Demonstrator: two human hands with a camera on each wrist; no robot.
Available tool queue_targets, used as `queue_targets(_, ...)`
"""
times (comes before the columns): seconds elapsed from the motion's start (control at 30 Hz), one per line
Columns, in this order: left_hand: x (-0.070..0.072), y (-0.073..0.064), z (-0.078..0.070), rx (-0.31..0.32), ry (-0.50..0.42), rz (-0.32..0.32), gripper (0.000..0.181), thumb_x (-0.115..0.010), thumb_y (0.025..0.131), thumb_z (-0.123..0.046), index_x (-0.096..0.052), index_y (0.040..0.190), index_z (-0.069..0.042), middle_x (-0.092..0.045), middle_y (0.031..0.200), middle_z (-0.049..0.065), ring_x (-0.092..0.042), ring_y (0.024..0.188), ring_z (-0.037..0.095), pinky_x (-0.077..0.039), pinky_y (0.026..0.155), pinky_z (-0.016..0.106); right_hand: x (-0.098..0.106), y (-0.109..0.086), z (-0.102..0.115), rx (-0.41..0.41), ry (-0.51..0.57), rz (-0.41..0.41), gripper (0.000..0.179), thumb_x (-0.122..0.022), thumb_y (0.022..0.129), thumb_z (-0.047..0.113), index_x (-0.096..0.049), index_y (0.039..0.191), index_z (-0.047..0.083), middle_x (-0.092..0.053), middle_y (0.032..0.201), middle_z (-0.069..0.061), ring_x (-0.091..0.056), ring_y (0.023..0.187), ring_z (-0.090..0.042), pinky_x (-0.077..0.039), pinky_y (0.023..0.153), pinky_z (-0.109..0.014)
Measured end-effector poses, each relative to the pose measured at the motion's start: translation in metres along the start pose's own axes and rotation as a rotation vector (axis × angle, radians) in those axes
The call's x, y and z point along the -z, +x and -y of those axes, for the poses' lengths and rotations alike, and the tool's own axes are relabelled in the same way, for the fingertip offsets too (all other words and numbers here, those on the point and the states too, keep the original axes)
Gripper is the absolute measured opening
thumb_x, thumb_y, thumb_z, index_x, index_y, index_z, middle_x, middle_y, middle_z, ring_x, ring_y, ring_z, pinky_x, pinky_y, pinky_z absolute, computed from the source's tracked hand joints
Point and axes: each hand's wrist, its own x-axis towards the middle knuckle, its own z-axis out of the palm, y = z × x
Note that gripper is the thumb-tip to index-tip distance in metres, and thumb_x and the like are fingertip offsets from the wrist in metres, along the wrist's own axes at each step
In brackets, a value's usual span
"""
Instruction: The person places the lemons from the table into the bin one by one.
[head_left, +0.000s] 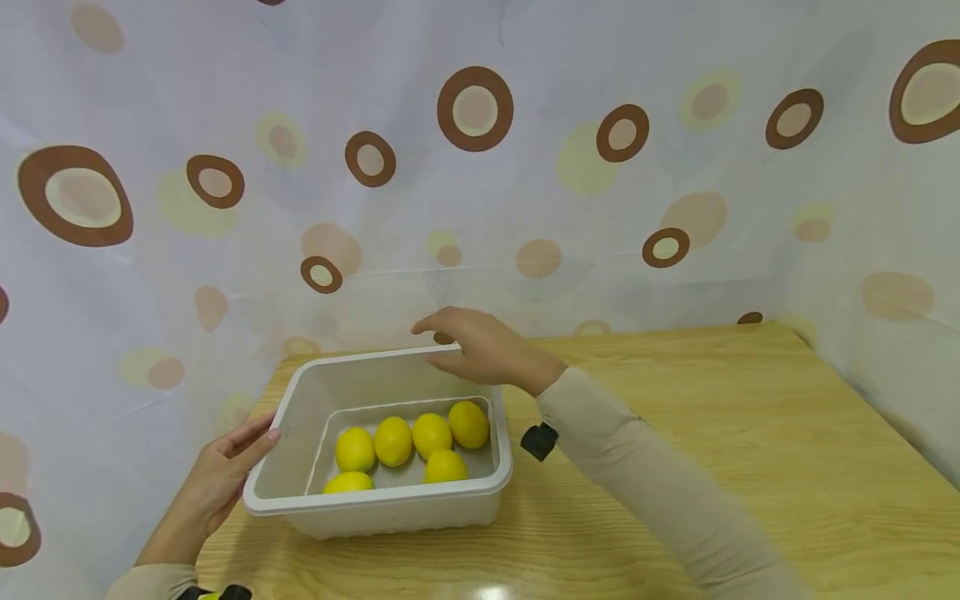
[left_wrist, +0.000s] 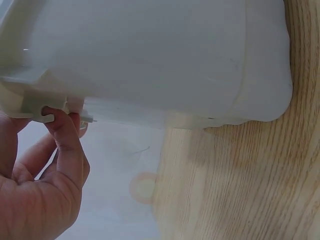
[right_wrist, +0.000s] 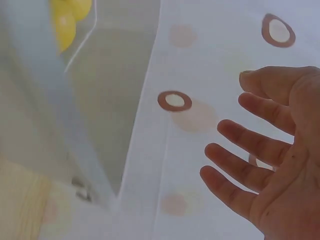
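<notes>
A white plastic bin stands on the wooden table with several yellow lemons lying on its floor. At its left end my left hand grips the rim, thumb on top. The left wrist view shows the fingers of that hand curled under the rim by a small clip-like part. Over the far right corner of the bin hovers my right hand, its fingers spread and holding nothing. In the right wrist view, this hand is apart from the bin's rim.
Wooden tabletop extends to the right of the bin. Behind the table hangs a pale curtain printed with brown rings and beige spots. A black wrist device sits below the right sleeve, beside the bin's right end.
</notes>
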Motion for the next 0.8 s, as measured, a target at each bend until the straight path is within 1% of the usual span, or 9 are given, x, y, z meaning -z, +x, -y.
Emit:
queue_targets(0.07, 0.000, 0.000, 0.000, -0.002, 0.018, 0.007, 0.063, -0.058, 0.098, -0.027, -0.030, 0.148, 0.000, -0.060, 0.106, -0.025, -0.060, 0.097, 0.000, -0.053, 0.080, 0.022, 0.006, -0.012, -0.008, 0.002, 0.007, -0.026, 0.039, -0.061, 0.095, 0.020, -0.055, 0.133, 0.009, -0.059, 0.128, -0.005, -0.057, 0.115, -0.020, -0.046, 0.099, -0.038)
queue_targets(0.2, 0.001, 0.000, -0.001, -0.005, 0.057, 0.018, 0.067, -0.056, 0.098, -0.029, -0.026, 0.149, 0.003, -0.058, 0.106, -0.026, -0.059, 0.098, -0.001, -0.053, 0.081, 0.022, 0.016, -0.037, -0.024, -0.021, 0.016, -0.085, 0.038, -0.061, 0.096, 0.020, -0.056, 0.132, 0.010, -0.057, 0.131, -0.005, -0.050, 0.124, -0.023, -0.042, 0.103, -0.043)
queue_targets(0.33, 0.001, -0.001, -0.002, 0.000, 0.079, 0.009, 0.067, -0.055, 0.098, -0.032, -0.026, 0.149, 0.002, -0.057, 0.107, -0.027, -0.058, 0.098, -0.003, -0.053, 0.081, 0.021, 0.023, -0.065, -0.039, -0.066, -0.013, -0.111, 0.039, -0.061, 0.095, 0.021, -0.056, 0.132, 0.010, -0.055, 0.134, -0.007, -0.049, 0.126, -0.026, -0.042, 0.103, -0.047)
queue_targets(0.4, 0.000, -0.003, -0.003, 0.005, 0.114, 0.002, 0.067, -0.055, 0.098, -0.034, -0.028, 0.149, 0.001, -0.055, 0.110, -0.026, -0.058, 0.098, -0.004, -0.052, 0.081, 0.021, 0.025, -0.082, -0.048, -0.077, -0.040, -0.111, 0.039, -0.062, 0.095, 0.020, -0.056, 0.132, 0.009, -0.055, 0.133, -0.008, -0.049, 0.125, -0.028, -0.042, 0.102, -0.049)
queue_targets(0.5, -0.001, -0.005, -0.005, 0.004, 0.181, -0.007, 0.066, -0.054, 0.098, -0.037, -0.030, 0.148, -0.001, -0.053, 0.125, -0.015, -0.057, 0.097, -0.005, -0.052, 0.080, 0.021, 0.029, -0.109, -0.066, -0.104, -0.093, -0.085, 0.040, -0.062, 0.095, 0.020, -0.055, 0.132, 0.009, -0.055, 0.133, -0.010, -0.049, 0.124, -0.030, -0.042, 0.101, -0.051)
queue_targets(0.6, -0.002, -0.005, -0.007, -0.010, 0.260, -0.006, 0.064, -0.052, 0.099, -0.038, -0.032, 0.148, -0.001, -0.048, 0.139, 0.005, -0.058, 0.095, -0.005, -0.053, 0.079, 0.023, 0.037, -0.139, -0.082, -0.141, -0.147, -0.056, 0.040, -0.062, 0.095, 0.021, -0.055, 0.132, 0.008, -0.055, 0.132, -0.012, -0.050, 0.123, -0.033, -0.042, 0.098, -0.053)
queue_targets(0.67, -0.001, -0.005, -0.010, -0.025, 0.313, -0.001, 0.062, -0.050, 0.100, -0.037, -0.033, 0.147, 0.000, -0.046, 0.141, 0.018, -0.059, 0.093, -0.004, -0.053, 0.077, 0.024, 0.044, -0.158, -0.092, -0.170, -0.180, -0.047, 0.040, -0.062, 0.095, 0.021, -0.055, 0.132, 0.008, -0.054, 0.132, -0.014, -0.051, 0.122, -0.036, -0.043, 0.096, -0.054)
queue_targets(0.73, 0.002, -0.004, -0.014, -0.038, 0.388, 0.035, 0.062, -0.047, 0.101, -0.038, -0.032, 0.148, 0.000, -0.046, 0.140, 0.024, -0.059, 0.095, -0.001, -0.053, 0.077, 0.025, 0.049, -0.175, -0.101, -0.199, -0.201, -0.049, 0.040, -0.062, 0.095, 0.020, -0.055, 0.132, 0.007, -0.055, 0.130, -0.015, -0.051, 0.120, -0.037, -0.043, 0.095, -0.055)
queue_targets(0.8, 0.009, -0.004, -0.020, -0.068, 0.447, 0.094, 0.061, -0.043, 0.103, -0.038, -0.031, 0.148, 0.000, -0.045, 0.140, 0.027, -0.056, 0.097, -0.004, -0.054, 0.080, 0.029, 0.052, -0.191, -0.109, -0.225, -0.202, -0.051, 0.040, -0.061, 0.095, 0.020, -0.055, 0.132, 0.006, -0.055, 0.130, -0.016, -0.051, 0.120, -0.038, -0.043, 0.095, -0.056)
